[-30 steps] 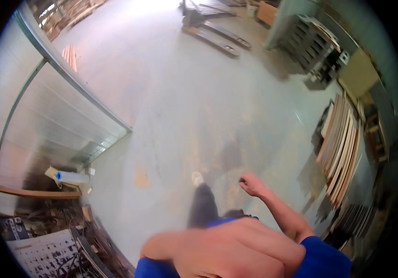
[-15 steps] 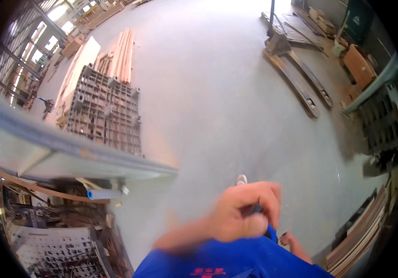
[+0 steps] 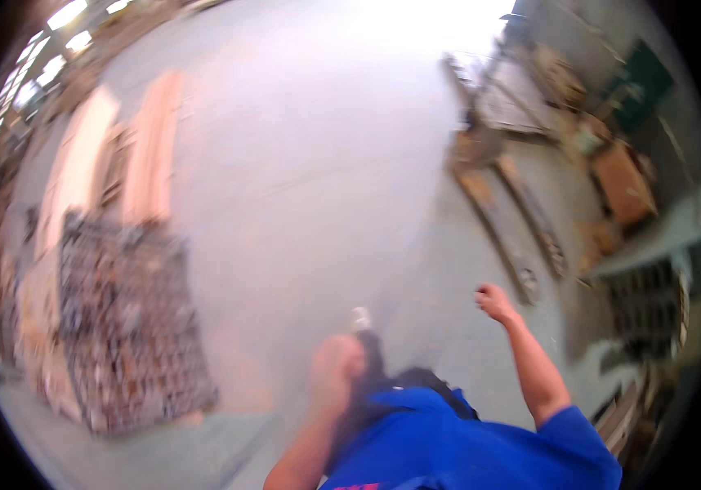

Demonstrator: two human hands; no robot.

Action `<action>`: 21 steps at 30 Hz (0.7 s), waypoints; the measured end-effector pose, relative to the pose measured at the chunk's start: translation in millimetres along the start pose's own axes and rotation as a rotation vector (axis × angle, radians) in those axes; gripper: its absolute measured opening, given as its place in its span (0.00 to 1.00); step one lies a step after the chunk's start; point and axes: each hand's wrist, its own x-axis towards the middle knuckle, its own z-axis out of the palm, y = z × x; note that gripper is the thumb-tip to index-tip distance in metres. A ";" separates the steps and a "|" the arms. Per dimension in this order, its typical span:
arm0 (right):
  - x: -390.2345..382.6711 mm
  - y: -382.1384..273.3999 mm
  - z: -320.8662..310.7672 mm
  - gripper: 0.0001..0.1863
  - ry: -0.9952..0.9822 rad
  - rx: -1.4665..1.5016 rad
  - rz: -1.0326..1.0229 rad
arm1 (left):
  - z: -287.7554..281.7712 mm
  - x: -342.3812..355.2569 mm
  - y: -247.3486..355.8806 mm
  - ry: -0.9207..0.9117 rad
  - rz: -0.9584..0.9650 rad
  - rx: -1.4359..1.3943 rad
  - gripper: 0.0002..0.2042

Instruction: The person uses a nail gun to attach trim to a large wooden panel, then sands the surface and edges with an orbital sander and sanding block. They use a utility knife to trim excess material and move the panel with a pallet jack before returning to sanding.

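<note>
Some pink print [image 3: 354, 487] on blue shirt [image 3: 440, 449], bottom edge of frame, is cut off; I cannot read it. Right hand [image 3: 496, 303], right of centre: fingers curled into fist. Pallet jack [image 3: 478, 149] is nearest thing, fork tips [image 3: 528, 287] just right of this hand in frame. Left hand [image 3: 339, 360], lower centre, is blurred; cannot tell if open or closed. Grid-like pallet [image 3: 134, 327] lies well apart, at left.
</note>
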 end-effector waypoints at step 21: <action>725.2 -282.7 -606.8 0.19 1.155 0.831 -0.043 | 197.8 918.6 291.0 -0.214 0.027 0.234 0.12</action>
